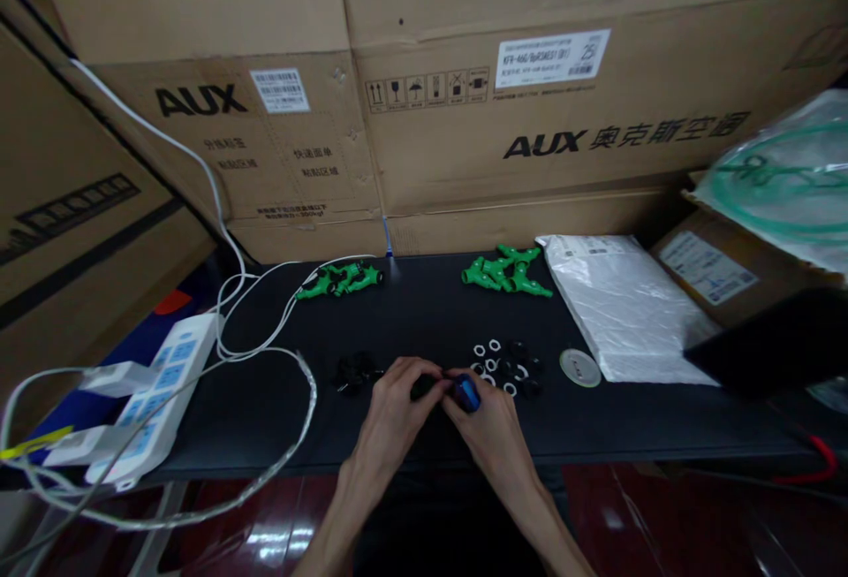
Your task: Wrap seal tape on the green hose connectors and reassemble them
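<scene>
My left hand is closed in a pinch around a small black part, mostly covered by the fingers. My right hand grips a screwdriver by its short blue handle, and its tip end meets the part between my hands. To the left of my left hand lies a pile of small black parts. Just right of my right hand, white rings and black caps are scattered. Farther back sit green Y-shaped fittings, and another green group with black pieces lies to the left.
A white power strip with plugs and looping white cables takes up the left side. To the right are a round label disc, a white plastic mailer and a carton. Large cardboard boxes stand along the back.
</scene>
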